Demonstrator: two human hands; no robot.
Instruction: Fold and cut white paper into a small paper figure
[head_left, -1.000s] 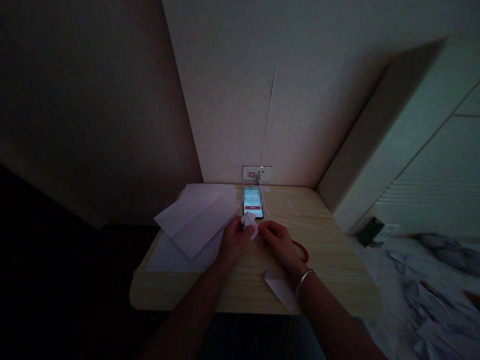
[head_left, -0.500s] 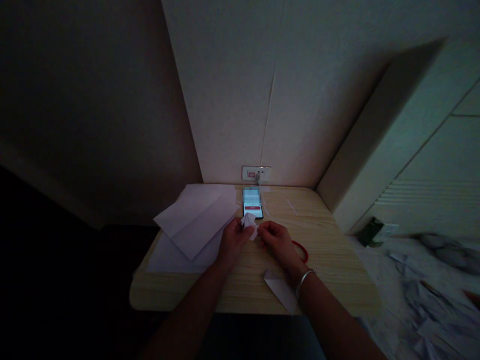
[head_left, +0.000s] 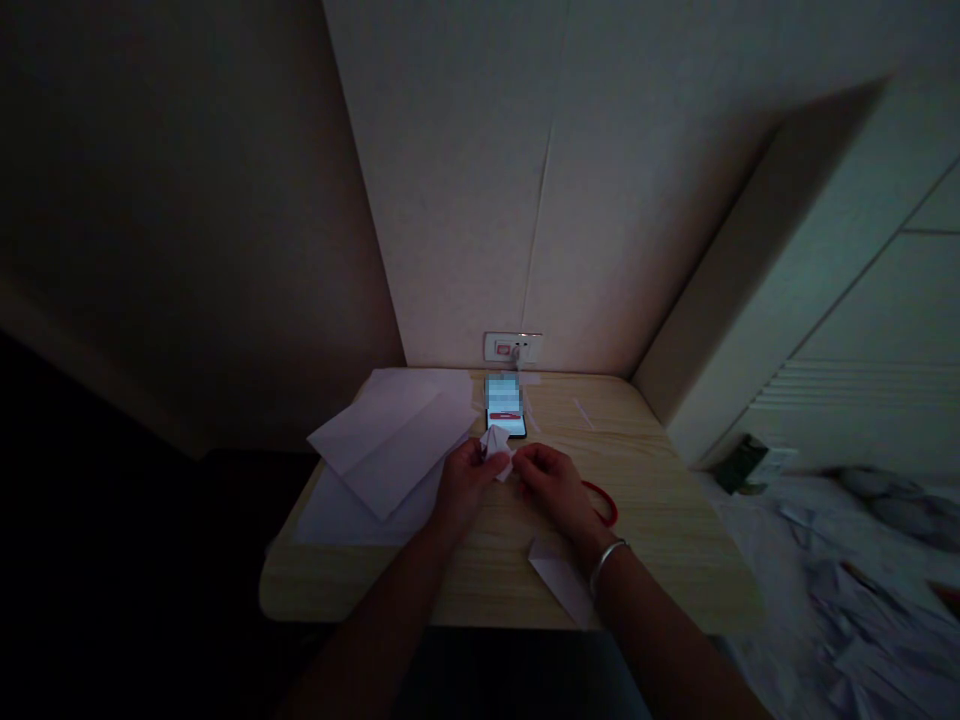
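Over the middle of the wooden table [head_left: 645, 450], my left hand [head_left: 466, 480] pinches a small folded piece of white paper [head_left: 496, 440] between thumb and fingers. My right hand [head_left: 553, 480], with a silver bangle at the wrist, is closed at the paper's right edge; its fingertips look pinched on that edge. Just beyond the folded paper lies a phone [head_left: 504, 400] with its screen lit. Red-handled scissors or a similar red loop [head_left: 604, 503] show partly from behind my right hand. A folded white paper strip [head_left: 561, 580] lies by my right wrist.
Large white paper sheets [head_left: 390, 440] overlap on the table's left side. A thin paper strip [head_left: 583, 413] lies at the back right. A wall socket [head_left: 513, 347] holds a plug above the phone. To the right are a dark green box [head_left: 741, 463] and crumpled cloth [head_left: 862, 620].
Both hands stay almost in place. The folded paper has shifted slightly left, and my right fingertips have moved a little left with it.
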